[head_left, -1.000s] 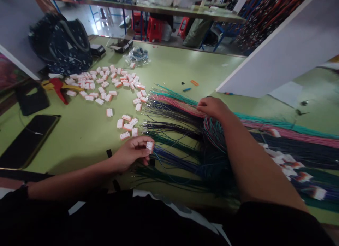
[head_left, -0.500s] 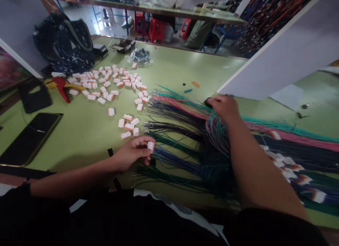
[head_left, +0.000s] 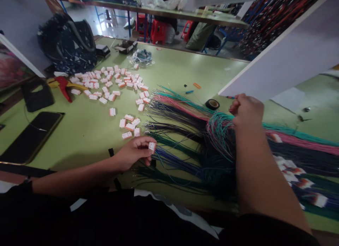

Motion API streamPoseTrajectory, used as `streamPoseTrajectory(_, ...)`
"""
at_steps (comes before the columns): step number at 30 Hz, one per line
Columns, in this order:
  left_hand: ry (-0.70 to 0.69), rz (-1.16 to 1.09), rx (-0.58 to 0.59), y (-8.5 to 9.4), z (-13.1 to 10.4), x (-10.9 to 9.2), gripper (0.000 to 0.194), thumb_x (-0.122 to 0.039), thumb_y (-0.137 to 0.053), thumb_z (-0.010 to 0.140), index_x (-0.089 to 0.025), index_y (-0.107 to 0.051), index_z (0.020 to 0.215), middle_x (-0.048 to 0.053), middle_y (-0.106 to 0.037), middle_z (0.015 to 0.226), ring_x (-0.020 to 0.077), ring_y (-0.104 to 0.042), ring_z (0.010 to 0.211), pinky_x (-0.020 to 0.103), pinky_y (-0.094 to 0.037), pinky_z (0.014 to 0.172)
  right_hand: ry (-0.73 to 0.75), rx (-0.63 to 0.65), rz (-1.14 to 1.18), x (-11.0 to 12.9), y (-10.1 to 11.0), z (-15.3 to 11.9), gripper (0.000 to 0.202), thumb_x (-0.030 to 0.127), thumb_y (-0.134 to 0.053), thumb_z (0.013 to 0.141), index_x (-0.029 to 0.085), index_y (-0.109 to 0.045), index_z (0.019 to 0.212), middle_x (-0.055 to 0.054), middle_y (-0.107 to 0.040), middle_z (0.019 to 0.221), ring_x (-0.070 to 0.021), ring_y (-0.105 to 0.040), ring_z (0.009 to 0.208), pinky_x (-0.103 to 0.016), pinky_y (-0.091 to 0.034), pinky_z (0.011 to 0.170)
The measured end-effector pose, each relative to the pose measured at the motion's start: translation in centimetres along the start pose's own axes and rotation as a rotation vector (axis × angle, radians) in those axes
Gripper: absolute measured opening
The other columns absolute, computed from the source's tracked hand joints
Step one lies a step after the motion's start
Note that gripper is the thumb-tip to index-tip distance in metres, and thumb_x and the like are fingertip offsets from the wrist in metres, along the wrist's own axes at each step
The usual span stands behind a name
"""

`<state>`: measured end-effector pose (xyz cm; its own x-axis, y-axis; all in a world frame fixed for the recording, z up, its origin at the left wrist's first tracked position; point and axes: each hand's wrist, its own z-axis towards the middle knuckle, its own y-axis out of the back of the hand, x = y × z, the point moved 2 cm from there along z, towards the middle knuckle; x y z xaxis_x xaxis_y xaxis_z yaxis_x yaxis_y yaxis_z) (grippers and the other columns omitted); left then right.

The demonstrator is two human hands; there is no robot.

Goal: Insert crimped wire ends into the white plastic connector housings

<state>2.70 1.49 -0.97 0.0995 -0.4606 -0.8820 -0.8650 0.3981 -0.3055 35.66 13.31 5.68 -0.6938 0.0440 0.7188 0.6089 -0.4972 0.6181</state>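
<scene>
My left hand (head_left: 137, 150) pinches a small white-and-orange connector housing (head_left: 152, 147), and a thin blue wire runs from it toward the bundles. Farther right, my right hand (head_left: 247, 111) is curled closed at the end of a thin blue pen-like tool (head_left: 231, 97) beside the white panel; the fingers hide part of it. Just left of that hand lies a roll of black tape (head_left: 212, 104). Beneath the wrist pass turquoise wires (head_left: 221, 124) and pink wires (head_left: 182, 105). Blue wires (head_left: 180, 157) and dark green wires (head_left: 169, 177) spread out near my left hand.
Many loose connector housings (head_left: 106, 81) are scattered at left. Red-and-yellow pliers (head_left: 63, 86), a phone (head_left: 31, 138) and a dark patterned bag (head_left: 71, 44) lie beyond. A white panel (head_left: 275, 58) stands at right. Finished connectors (head_left: 320, 200) lie at far right.
My right hand has moved right, from the tape roll to the blue tool by the panel, uncovering the roll. My left hand keeps its hold on the connector housing.
</scene>
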Motion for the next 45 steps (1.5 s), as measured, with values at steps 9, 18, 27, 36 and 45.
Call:
streamPoseTrajectory(9,-0.010,-0.088,-0.021,0.3,0.6,0.6,0.032,-0.016,-0.068,0.064,-0.015,-0.057,0.094,-0.004,-0.058,0.065,0.0076,-0.055,0.050,0.021,-0.045,0.046,0.501,0.513,-0.024,6.6,-3.9,-7.8,0.012,0.025,-0.057,0.079,0.020,-0.068,0.080,-0.002,-0.068,0.073,-0.0155,-0.061,0.070,-0.029,-0.044,0.067)
streamPoseTrajectory(18,-0.008,-0.152,-0.026,0.4,0.8,0.7,0.032,-0.013,-0.067,0.065,-0.015,-0.057,0.095,-0.003,-0.057,0.066,0.0082,-0.055,0.052,0.021,-0.045,0.046,0.814,0.716,0.014,7.9,-5.4,-13.3,0.020,0.024,-0.048,0.088,0.019,-0.067,0.088,-0.005,-0.072,0.085,-0.0152,-0.065,0.077,-0.026,-0.049,0.069)
streamPoseTrajectory(27,-0.004,-0.170,-0.005,0.6,0.8,0.7,0.031,-0.011,-0.068,0.066,-0.015,-0.058,0.096,-0.003,-0.059,0.067,0.0079,-0.056,0.053,0.021,-0.045,0.047,0.686,0.542,-0.024,7.5,-5.9,-14.3,0.016,0.024,-0.053,0.085,0.021,-0.067,0.077,-0.003,-0.071,0.075,-0.0162,-0.063,0.069,-0.027,-0.045,0.060)
streamPoseTrajectory(36,0.014,-0.162,-0.003,0.8,0.8,0.7,0.031,-0.010,-0.066,0.068,-0.015,-0.058,0.098,-0.003,-0.058,0.068,0.0073,-0.055,0.053,0.021,-0.044,0.049,0.769,0.531,0.057,8.7,-6.4,-16.1,0.019,0.018,-0.051,0.083,0.021,-0.061,0.067,-0.002,-0.063,0.068,-0.0145,-0.057,0.069,-0.027,-0.045,0.065)
streamPoseTrajectory(45,0.028,-0.172,-0.030,0.6,0.7,0.4,0.031,-0.010,-0.066,0.066,-0.014,-0.058,0.096,-0.004,-0.058,0.065,0.0075,-0.055,0.051,0.020,-0.044,0.046,0.866,0.553,-0.091,8.5,-6.5,-16.2,0.021,0.015,-0.047,0.082,0.020,-0.058,0.064,-0.004,-0.061,0.067,-0.0166,-0.052,0.069,-0.029,-0.042,0.066)
